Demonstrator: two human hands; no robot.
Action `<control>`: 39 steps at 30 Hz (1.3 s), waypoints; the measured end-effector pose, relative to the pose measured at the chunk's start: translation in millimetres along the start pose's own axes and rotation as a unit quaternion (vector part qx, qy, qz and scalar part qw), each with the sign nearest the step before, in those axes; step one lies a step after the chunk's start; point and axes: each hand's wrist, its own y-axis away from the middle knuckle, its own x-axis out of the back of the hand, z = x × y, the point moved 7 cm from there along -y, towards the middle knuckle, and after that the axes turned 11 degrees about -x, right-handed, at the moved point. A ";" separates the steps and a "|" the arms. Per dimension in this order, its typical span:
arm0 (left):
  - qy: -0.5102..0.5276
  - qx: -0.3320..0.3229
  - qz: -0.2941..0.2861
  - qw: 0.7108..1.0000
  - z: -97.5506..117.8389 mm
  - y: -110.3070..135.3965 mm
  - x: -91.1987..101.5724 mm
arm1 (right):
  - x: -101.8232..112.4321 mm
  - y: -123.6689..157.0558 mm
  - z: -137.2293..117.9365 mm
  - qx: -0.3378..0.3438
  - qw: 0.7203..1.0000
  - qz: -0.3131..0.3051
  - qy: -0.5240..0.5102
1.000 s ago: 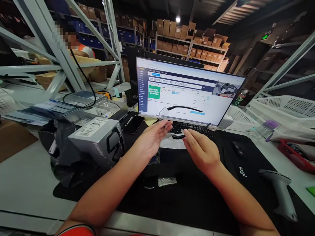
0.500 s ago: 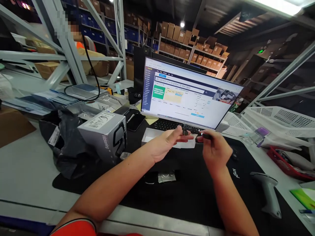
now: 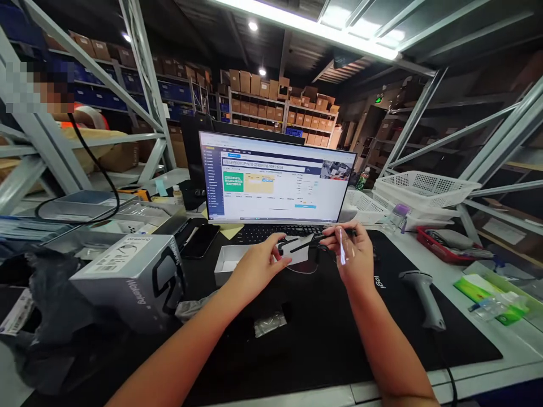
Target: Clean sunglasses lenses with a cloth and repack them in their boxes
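Note:
Both hands hold what looks like a pair of black-framed glasses (image 3: 302,246) with thin dark arms and clear lenses, in front of the monitor. My left hand (image 3: 259,264) is closed on its left end, thumb and fingers pinching it. My right hand (image 3: 355,254) grips the dark right end between thumb and fingers. A shiny clear piece (image 3: 345,247), perhaps plastic film, lies across the right fingers. Below the hands a small silver packet (image 3: 270,325) rests on the black desk mat (image 3: 322,350). An open white box (image 3: 224,265) sits behind my left forearm.
A grey printed box (image 3: 127,282) and a black plastic bag (image 3: 59,316) stand at left, near a phone (image 3: 201,241). Behind are the keyboard (image 3: 250,233) and monitor (image 3: 271,186). A barcode scanner (image 3: 424,299), red tray (image 3: 449,249) and white baskets (image 3: 424,189) are at right.
The view has swung right and tilted up. My hands have turned the dark item, so its thin arms and a clear lens now show. Clear shiny material now shows at my right hand.

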 end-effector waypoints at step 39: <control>-0.144 0.001 -0.207 0.968 22.6 -61.1 -66.6 | 108.5 -44.3 -36.9 0.076 0.976 0.160 0.125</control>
